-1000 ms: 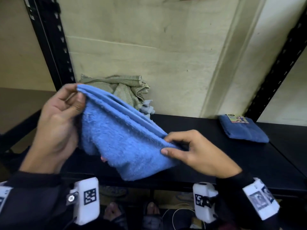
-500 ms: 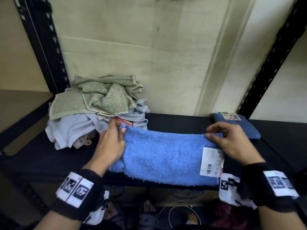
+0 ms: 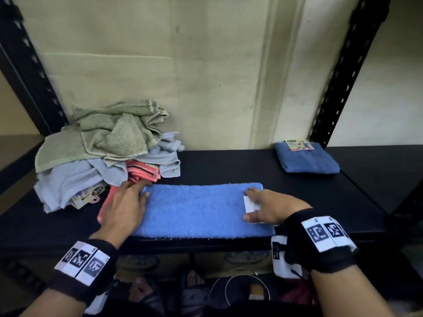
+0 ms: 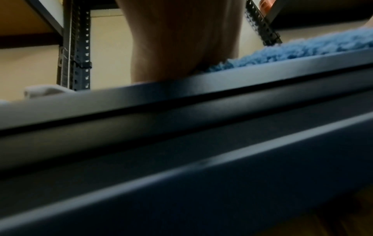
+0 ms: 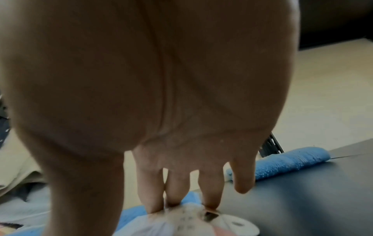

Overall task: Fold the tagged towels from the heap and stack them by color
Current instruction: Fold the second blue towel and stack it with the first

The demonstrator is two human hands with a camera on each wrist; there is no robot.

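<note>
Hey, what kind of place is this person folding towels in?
Probably a storeroom or utility corner: a black metal shelf on slotted uprights against a bare plastered wall, with sandals below.

A light blue towel [image 3: 196,209], folded into a long flat strip, lies lengthwise along the front edge of the black shelf [image 3: 229,165]. A white barcode tag [image 3: 250,205] sits on its right end. At the rear left, the heap [image 3: 103,152] holds crumpled olive-green towels on top, pale grey-blue towels beneath, and a coral-pink towel [image 3: 143,171] at the lower right. At the rear right, a darker blue towel [image 3: 309,160] lies folded flat, with a coloured label [image 3: 298,145] on top.
</note>
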